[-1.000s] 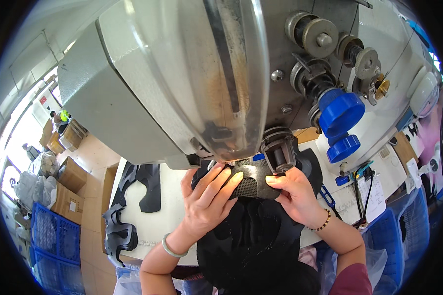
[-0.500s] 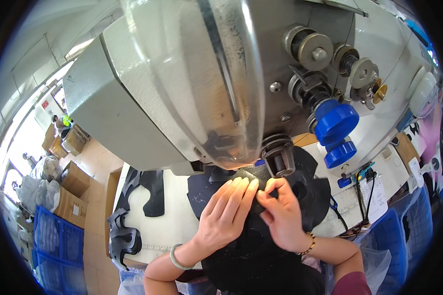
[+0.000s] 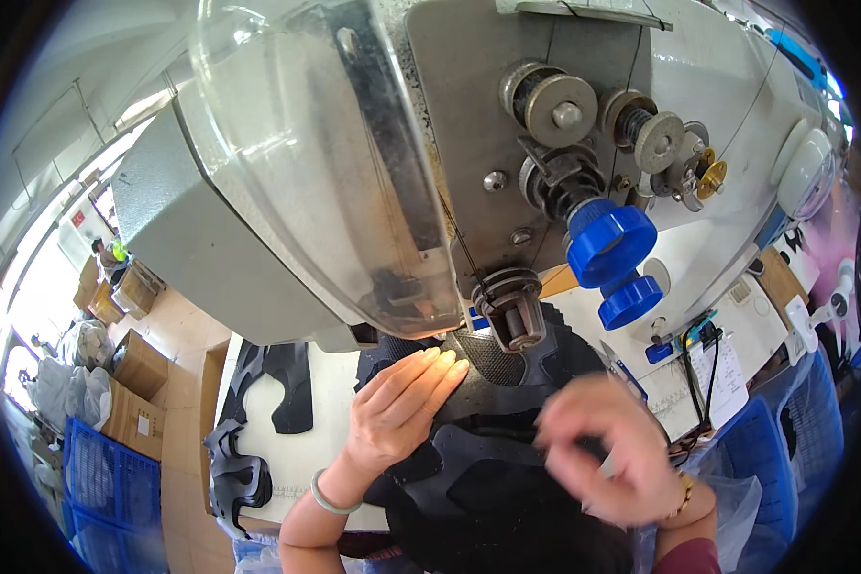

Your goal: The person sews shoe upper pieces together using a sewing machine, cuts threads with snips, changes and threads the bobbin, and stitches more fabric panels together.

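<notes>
A: Start big. The grey sewing machine [image 3: 287, 191] fills the upper view, its blue knobs [image 3: 610, 244] off to the right of its head, and its presser foot [image 3: 512, 320] hangs at the bottom.

B: And the work?

A: The black shoe upper [image 3: 493, 450] lies on the white surface [image 3: 325, 450] directly under the machine, its mesh tip right at the presser foot. It looks light, soft and floppy, likely stiffer along the layered overlays, so I'd hold it flat by pressing on top near the foot and not pinch an edge.

B: Hands?

A: The left hand [image 3: 397, 407] lies open, fingers flat on the upper, just left of the presser foot. The right hand [image 3: 607, 450] is blurred below and right of the foot; whether it grips anything I cannot tell.

B: Anything else?

A: Spare black cut pieces [image 3: 277, 387] lie left of the machine base.
</notes>
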A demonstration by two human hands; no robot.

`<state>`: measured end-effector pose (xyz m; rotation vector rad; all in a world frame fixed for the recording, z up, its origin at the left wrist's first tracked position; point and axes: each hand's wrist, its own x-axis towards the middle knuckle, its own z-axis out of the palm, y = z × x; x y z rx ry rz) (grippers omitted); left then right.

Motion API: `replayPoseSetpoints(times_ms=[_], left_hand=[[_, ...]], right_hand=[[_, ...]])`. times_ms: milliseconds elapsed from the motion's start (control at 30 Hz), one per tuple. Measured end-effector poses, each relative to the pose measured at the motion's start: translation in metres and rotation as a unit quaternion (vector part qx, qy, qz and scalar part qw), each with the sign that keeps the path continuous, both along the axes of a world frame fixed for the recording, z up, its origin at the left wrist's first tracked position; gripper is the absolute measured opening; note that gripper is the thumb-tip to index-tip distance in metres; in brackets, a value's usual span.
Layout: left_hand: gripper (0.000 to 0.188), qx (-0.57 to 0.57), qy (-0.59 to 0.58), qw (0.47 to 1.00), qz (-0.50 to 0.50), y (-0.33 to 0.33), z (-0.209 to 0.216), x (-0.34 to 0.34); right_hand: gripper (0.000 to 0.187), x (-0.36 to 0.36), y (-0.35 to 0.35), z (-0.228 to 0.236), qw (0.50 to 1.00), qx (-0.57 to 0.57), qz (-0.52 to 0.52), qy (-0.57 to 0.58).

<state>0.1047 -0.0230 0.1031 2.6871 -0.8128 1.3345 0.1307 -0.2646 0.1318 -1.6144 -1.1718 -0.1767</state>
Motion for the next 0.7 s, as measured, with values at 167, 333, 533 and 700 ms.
replayPoseSetpoints(times_ms=[167, 333, 533, 700], left_hand=[[0.036, -0.008, -0.001, 1.0, -0.014, -0.005, 0.003, 0.001], [0.041, -0.036, 0.011, 0.999, -0.028, 0.0, -0.003, 0.004], [0.052, -0.114, 0.086, 0.99, -0.008, 0.003, -0.012, 0.0], [0.029, -0.433, 0.055, 0.896, 0.082, -0.005, -0.041, -0.025]], right_hand=[[0.019, 0.06, -0.003, -0.024, 0.992, -0.039, -0.11, 0.053], [0.019, 0.06, -0.004, -0.037, 0.96, -0.114, -0.028, 0.253], [0.015, 0.062, -0.004, -0.042, 0.955, -0.051, 0.074, 0.284], [0.016, 0.066, -0.007, -0.048, 0.955, -0.044, 0.096, 0.277]])
